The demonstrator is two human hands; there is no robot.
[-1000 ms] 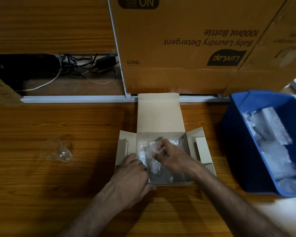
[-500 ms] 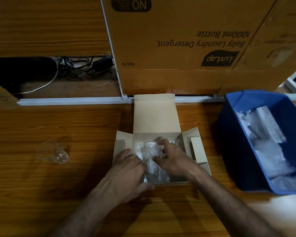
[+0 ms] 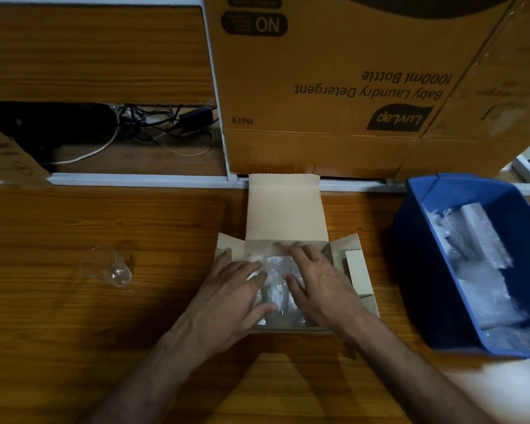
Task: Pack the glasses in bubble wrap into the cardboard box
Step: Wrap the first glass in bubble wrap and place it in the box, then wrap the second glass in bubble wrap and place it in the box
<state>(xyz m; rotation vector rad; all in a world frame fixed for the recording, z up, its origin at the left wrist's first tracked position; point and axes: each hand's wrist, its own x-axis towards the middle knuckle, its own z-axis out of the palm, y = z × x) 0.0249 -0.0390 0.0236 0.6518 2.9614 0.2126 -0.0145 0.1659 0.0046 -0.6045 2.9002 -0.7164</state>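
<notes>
Bubble-wrapped glasses (image 3: 274, 278) inside cardboard box (image 3: 285, 209), under both palms; left hand (image 3: 231, 289) and right hand (image 3: 315, 278) flat, fingers straight, pressing wrap.

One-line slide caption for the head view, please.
Both hands, left hand and right hand, press flat on bubble-wrapped glasses in the open cardboard box; a bare glass lies to the left.

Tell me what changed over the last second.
Both hands flattened onto the bubble-wrapped glasses in the small open cardboard box: the left hand slid in from the box's left edge, and the right hand uncurled its fingers. The loose clear glass and blue plastic bin stayed put.
</notes>
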